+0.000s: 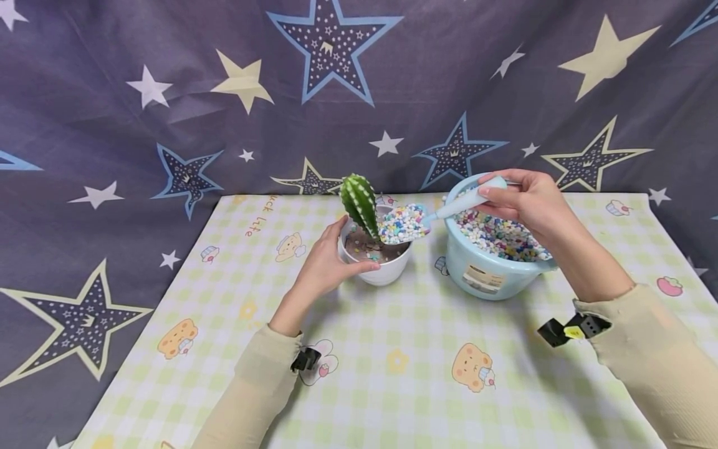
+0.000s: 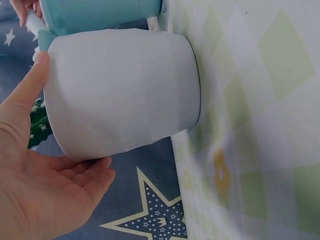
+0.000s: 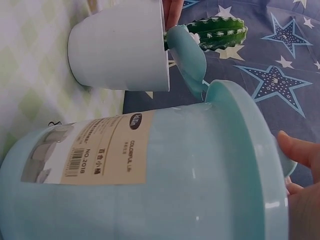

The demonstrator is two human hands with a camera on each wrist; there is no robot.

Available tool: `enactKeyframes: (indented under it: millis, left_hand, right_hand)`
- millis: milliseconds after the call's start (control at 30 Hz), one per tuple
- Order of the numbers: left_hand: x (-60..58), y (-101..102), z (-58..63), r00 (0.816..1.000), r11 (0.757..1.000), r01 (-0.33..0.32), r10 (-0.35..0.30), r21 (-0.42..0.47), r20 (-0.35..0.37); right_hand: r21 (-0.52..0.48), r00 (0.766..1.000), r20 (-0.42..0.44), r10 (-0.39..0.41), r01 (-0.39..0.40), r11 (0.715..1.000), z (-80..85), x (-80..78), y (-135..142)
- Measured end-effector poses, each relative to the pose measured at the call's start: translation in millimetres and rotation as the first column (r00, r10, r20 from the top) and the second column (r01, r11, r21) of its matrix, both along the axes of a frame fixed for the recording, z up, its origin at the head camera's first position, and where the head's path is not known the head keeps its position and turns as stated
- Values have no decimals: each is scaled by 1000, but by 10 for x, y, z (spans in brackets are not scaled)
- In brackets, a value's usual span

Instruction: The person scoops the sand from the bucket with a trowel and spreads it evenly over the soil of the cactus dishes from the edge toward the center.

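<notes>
A white pot [image 1: 382, 274] holds a green cactus [image 1: 358, 201] standing in brown soil with a few coloured pebbles on it. My left hand [image 1: 325, 263] grips the pot from the left, thumb at the near rim and fingers round the far side. With its fingers and thumb my right hand [image 1: 533, 198] pinches the handle of a light blue scoop [image 1: 461, 203], which is heaped with small multicoloured pebbles [image 1: 402, 223]. The scoop's blade overlaps the pot's right rim, close beside the cactus. In the right wrist view the blade [image 3: 189, 62] shows from its underside.
Right of the pot stands a light blue bucket [image 1: 473, 265] filled with more coloured pebbles [image 1: 499, 238], a paper label on its front. Both containers stand on a green-checked tablecloth [image 1: 392, 393] with cartoon prints. A dark star-patterned curtain [image 1: 224, 137] hangs behind the table.
</notes>
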State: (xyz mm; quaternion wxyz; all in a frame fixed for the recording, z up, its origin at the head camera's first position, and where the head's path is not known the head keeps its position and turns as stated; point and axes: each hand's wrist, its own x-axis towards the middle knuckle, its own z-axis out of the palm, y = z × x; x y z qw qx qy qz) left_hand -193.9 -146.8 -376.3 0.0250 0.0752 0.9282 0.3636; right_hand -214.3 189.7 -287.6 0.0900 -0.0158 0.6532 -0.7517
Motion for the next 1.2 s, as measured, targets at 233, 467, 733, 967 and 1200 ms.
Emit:
enactKeyframes:
  millis: [233, 467, 733, 967, 1200]
  left_hand:
    - [-12, 7, 3, 1000, 1000, -4, 4, -13, -6]
    - [-19, 19, 12, 1000, 1000, -15, 15, -23, -6]
    - [-20, 33, 24, 1000, 1000, -18, 17, -19, -14]
    - [-7, 46, 24, 1000, 999, -23, 23, -25, -11]
    - [-8, -2, 39, 1000, 1000, 20, -20, -21, 8]
  right_hand:
    - [9, 1000, -9, 2, -2, 1000, 25, -2, 5]
    - [37, 1000, -16, 3, -2, 999, 48, -13, -9]
    - [66, 1000, -16, 1, 0, 998, 57, -20, -23]
    - [71, 1000, -17, 2, 0, 997, 58, -8, -23]
    - [96, 1000, -19, 3, -1, 995, 60, 9, -48]
